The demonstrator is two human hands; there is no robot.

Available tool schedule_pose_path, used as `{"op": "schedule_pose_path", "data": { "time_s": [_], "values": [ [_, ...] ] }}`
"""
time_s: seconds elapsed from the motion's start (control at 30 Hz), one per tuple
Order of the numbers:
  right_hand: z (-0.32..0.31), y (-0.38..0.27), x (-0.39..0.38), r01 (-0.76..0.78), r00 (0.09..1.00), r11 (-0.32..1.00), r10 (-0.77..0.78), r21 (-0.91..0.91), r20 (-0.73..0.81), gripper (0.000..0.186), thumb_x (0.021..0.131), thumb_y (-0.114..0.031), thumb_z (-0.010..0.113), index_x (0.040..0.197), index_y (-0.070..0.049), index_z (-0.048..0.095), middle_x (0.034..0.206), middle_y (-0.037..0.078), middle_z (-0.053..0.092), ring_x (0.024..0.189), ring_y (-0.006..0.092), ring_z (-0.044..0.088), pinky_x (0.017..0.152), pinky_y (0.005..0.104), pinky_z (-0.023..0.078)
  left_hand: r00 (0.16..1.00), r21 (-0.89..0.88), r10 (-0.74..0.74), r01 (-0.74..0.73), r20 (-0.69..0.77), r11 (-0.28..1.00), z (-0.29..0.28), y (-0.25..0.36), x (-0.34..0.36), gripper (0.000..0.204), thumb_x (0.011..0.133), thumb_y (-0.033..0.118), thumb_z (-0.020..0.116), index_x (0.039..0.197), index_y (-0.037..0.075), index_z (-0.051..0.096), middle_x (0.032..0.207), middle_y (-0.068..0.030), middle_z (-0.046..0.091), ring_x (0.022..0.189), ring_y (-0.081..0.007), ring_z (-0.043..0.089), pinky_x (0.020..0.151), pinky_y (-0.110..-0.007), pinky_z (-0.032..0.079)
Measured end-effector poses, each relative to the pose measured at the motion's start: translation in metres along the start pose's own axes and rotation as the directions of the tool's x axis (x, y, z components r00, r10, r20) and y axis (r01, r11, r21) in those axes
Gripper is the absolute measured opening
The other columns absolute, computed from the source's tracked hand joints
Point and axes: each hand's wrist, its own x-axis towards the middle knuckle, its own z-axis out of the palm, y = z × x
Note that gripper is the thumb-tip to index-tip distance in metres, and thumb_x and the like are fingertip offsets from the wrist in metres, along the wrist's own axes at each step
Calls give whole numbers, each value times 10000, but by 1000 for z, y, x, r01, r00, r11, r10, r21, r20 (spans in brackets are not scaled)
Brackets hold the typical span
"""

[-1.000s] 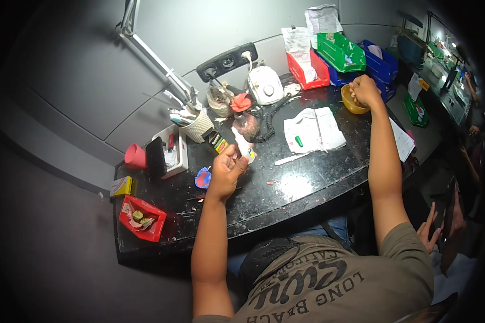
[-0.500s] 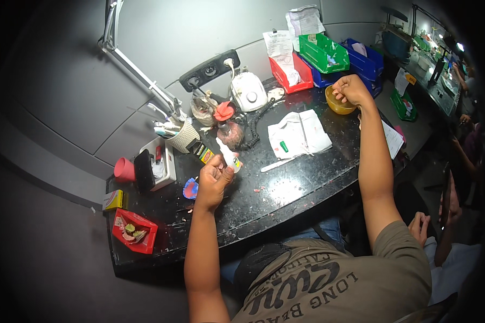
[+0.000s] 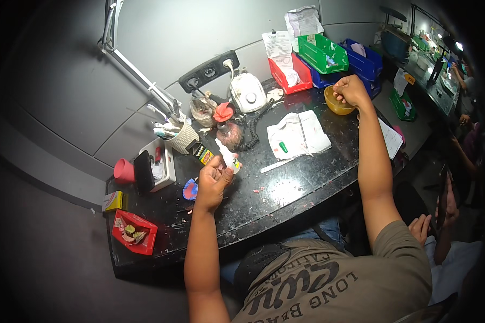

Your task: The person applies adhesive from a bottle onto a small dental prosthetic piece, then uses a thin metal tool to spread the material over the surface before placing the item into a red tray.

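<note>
My left hand [image 3: 214, 184] is closed around a small white squeeze bottle [image 3: 229, 158] with a narrow nozzle pointing up. Over the amber bowl [image 3: 338, 109] at the far right, the fingers of my right hand [image 3: 352, 91] are pinched together; whatever is between them is too small to make out. Between my hands lies an unfolded white paper sheet [image 3: 315, 138], with a small green cap [image 3: 283, 146] on it. A thin white stick-like tool [image 3: 276, 165] rests along the sheet's near edge.
Behind stand a white control box [image 3: 248, 92], a mesh cup of brushes [image 3: 183, 139], a round glass jar [image 3: 230, 135] and red, green and blue bins [image 3: 322, 54]. At left are a red tray [image 3: 134, 232] and a blue-and-red piece [image 3: 190, 189]. Another person sits at right.
Very little differs. Both hands stay almost where they were, the left still around the bottle and the right over the bowl.
</note>
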Motion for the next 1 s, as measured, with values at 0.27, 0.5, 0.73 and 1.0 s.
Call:
{"op": "schedule_pose_path", "data": {
  "time_s": [0.27, 0.5, 0.73, 1.0],
  "values": [
    [5, -5, -5, 25, 999, 959, -31, -283, -16, 264, 912, -181, 692, 725, 6, 684, 625, 34, 663, 500, 69, 586, 489, 241, 452, 1000, -21, 10, -9, 20, 1000, 0, -2, 1, 476, 951, 242, 670, 1298, -49, 522, 1036, -55, 660, 686, -15, 462, 579, -175, 334],
    [2, 8, 6, 54, 998, 986, -48, -158, 45, 178, 864, -41, 671, 712, 51, 672, 620, 67, 650, 484, 77, 563, 438, 243, 406, 999, -25, 14, -14, 35, 1000, -1, -1, 0, 571, 934, 307, 691, 1323, -66, 501, 1049, -74, 675, 636, -12, 439, 545, -172, 314],
    [4, 9, 9, 37, 999, 983, -30, -177, 46, 113, 832, 1, 690, 736, 60, 689, 653, 91, 677, 527, 104, 614, 527, 262, 487, 999, -19, 21, -20, 35, 1000, -5, -4, 0, 577, 932, 325, 692, 1319, -61, 507, 1043, -71, 678, 658, -13, 456, 547, -170, 317],
    [1, 13, 11, 60, 998, 974, -50, -217, 50, 54, 793, 25, 683, 746, 38, 704, 667, 92, 687, 556, 112, 631, 562, 265, 501, 999, -21, 25, -24, 36, 999, -4, -3, 1, 570, 933, 326, 690, 1319, -51, 506, 1037, -72, 679, 672, -14, 470, 545, -168, 319]
  ]
}}
